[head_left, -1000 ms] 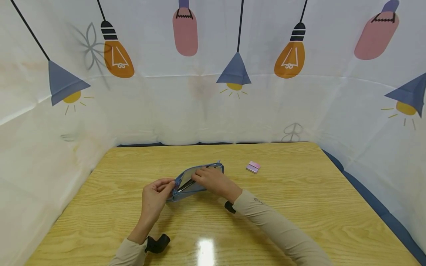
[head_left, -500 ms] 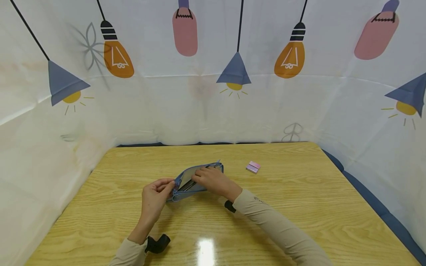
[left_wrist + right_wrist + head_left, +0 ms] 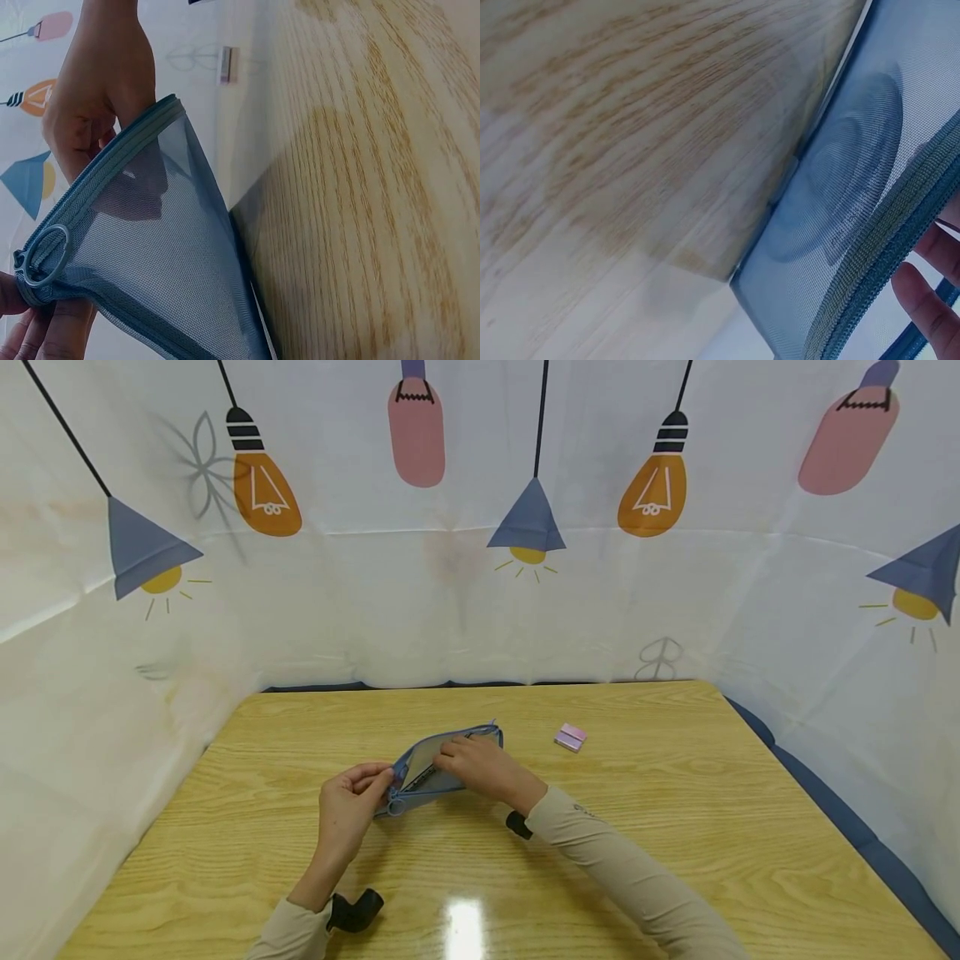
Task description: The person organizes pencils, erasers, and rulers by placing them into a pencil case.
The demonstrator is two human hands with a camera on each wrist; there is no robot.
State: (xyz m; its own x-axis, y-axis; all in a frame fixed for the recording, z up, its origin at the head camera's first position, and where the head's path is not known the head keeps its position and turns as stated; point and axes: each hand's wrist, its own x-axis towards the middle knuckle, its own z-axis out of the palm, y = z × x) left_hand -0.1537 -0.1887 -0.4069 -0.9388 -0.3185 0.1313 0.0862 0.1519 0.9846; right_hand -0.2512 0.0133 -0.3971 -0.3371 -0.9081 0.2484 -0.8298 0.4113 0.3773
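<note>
Head view: the left hand [image 3: 351, 802] pinches the near end of a long blue mesh zip pouch [image 3: 426, 797], mouth up, long axis slanting away rightward past the right hand [image 3: 487, 770]. Unzipping looks done; handling inside, by a slim dark stick [image 3: 422, 777], seems unfinished. Right fingertips are hidden; their grip I cannot tell. Beyond that hand, rightward, lies a small pink-and-lilac block [image 3: 571, 737].

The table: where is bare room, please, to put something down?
The table is bare left of the left hand, behind the blue pouch, and between the right sleeve and the table's right edge. The middle is crowded: the right hand is in the pouch, and a pink block lies right of it.
</note>
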